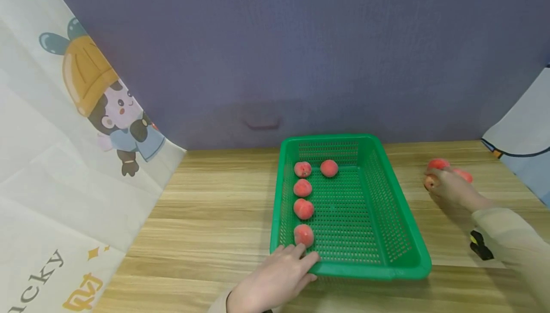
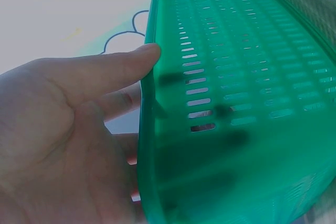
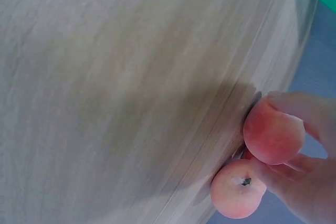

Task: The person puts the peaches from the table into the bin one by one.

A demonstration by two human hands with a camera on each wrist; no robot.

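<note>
My left hand [image 1: 279, 275] grips the near rim of a green plastic basket [image 1: 352, 269], fingers over the edge. In the left wrist view, its thumb [image 2: 126, 66] lies against the rim's other side. Out to the right of the basket, my right hand [image 1: 457, 189] is low over the table with its thumb and fingers around a red peach [image 3: 273, 132]. A paler peach [image 3: 239, 187], stem end showing, lies against those fingers. Further peaches, one far [image 1: 438, 163] and one right [image 1: 464, 175], show around the hand in the head view, partly hidden.
Inside the basket, several peaches [image 1: 302, 188] form a column along the left wall, and one peach [image 1: 329, 168] sits beside the farthest. A purple-grey panel [image 1: 266, 65] rises behind the wooden table [image 1: 215, 208]. White cartoon-printed cloth [image 1: 64, 174] borders the left side.
</note>
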